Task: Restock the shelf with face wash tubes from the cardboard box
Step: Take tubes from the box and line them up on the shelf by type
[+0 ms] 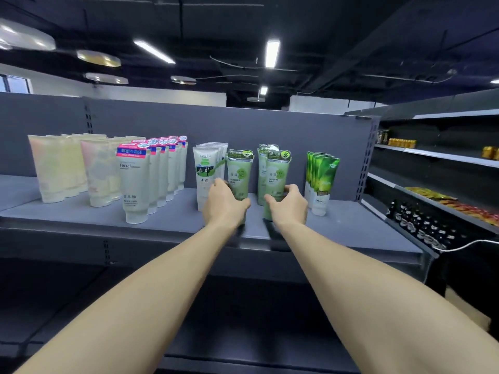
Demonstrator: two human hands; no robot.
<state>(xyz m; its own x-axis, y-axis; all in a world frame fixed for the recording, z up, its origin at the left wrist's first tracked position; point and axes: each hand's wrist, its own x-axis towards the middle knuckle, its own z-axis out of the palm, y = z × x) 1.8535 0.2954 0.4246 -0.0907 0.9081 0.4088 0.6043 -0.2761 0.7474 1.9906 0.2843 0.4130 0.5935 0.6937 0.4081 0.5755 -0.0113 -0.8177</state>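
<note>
Two pale green seaweed face wash tubes stand upright on the grey shelf [172, 211]. My left hand [224, 205] wraps around the lower part of the left green tube [239, 172]. My right hand [289, 205] wraps around the lower part of the right green tube [276, 176], which stands in front of more tubes of the same kind [261, 168]. Both tubes' caps are hidden behind my hands. No cardboard box is in view.
On the same shelf stand rows of pale yellow-pink tubes [54, 168], white "Facial" tubes with pink labels [135, 182], white tubes with green print [206, 174] and bright green tubes [322, 179]. A second shelving unit [432, 184] with bottles and packets stands at the right.
</note>
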